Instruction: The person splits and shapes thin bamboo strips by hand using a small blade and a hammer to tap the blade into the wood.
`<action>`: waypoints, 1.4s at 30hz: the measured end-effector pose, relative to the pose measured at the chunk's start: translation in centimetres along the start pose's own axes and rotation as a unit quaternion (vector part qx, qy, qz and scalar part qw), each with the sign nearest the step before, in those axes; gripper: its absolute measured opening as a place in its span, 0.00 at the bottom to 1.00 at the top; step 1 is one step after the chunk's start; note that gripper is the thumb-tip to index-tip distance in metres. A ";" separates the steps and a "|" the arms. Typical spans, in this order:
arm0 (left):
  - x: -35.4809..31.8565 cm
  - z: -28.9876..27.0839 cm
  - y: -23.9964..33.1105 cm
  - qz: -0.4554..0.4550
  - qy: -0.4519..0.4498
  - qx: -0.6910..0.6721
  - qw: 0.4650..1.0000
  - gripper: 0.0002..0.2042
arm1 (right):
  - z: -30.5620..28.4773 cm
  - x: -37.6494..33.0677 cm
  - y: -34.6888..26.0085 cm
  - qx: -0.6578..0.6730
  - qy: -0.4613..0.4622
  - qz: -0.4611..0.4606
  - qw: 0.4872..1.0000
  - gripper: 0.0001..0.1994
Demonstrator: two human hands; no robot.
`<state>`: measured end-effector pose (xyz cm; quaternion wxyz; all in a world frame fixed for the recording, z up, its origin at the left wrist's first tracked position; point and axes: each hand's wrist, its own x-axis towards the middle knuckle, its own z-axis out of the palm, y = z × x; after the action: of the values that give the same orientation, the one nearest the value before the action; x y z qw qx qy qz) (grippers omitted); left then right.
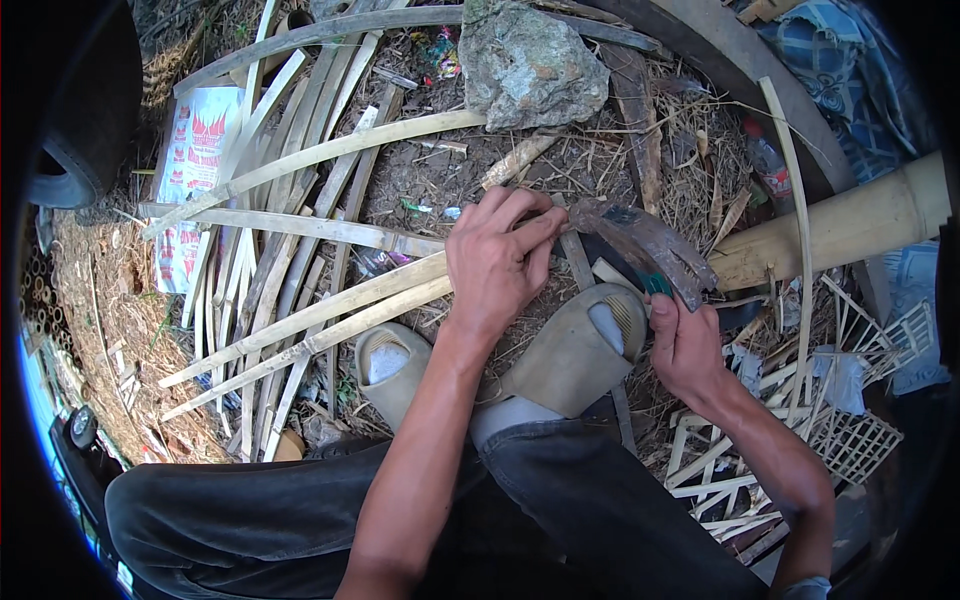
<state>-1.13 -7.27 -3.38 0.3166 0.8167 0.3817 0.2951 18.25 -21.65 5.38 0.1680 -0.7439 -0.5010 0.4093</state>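
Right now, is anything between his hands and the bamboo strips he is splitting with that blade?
Nothing visible is. The left hand already rests on the bamboo strips, fingers touching the blade. The right hand grips the blade's handle. His sandals sit just below, beside the strips, not across them.

A worker's bare forearms and hands, the left hand and right hand, carry no gloves or sleeves. Below them are dark grey trousers, pale grey socks and tan rubber slip-on sandals, dusty at the toes.
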 end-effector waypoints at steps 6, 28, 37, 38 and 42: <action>0.3 0.5 1.3 -0.015 -0.008 0.007 1.000 0.08 | -2.6 -0.3 -1.4 0.009 0.002 0.045 0.999 0.20; 0.3 -0.3 1.3 -0.012 0.012 0.014 1.000 0.07 | 6.1 -2.9 -5.9 0.123 0.188 0.109 0.968 0.22; 0.9 -0.1 1.4 -0.018 0.009 0.017 1.000 0.07 | 6.5 -2.3 -5.5 0.134 0.194 0.123 0.964 0.20; 0.8 -0.1 1.4 -0.020 0.008 0.018 1.000 0.07 | 6.5 -1.8 -5.8 0.093 0.213 0.095 0.968 0.20; 0.6 -0.2 1.2 -0.017 0.009 0.021 1.000 0.08 | 6.1 -1.9 -6.7 0.109 0.200 0.094 0.969 0.20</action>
<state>-0.43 -7.37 -2.26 0.3009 0.8138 0.4045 0.2892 9.08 -21.36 6.93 0.3057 -0.8316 -0.3374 0.3179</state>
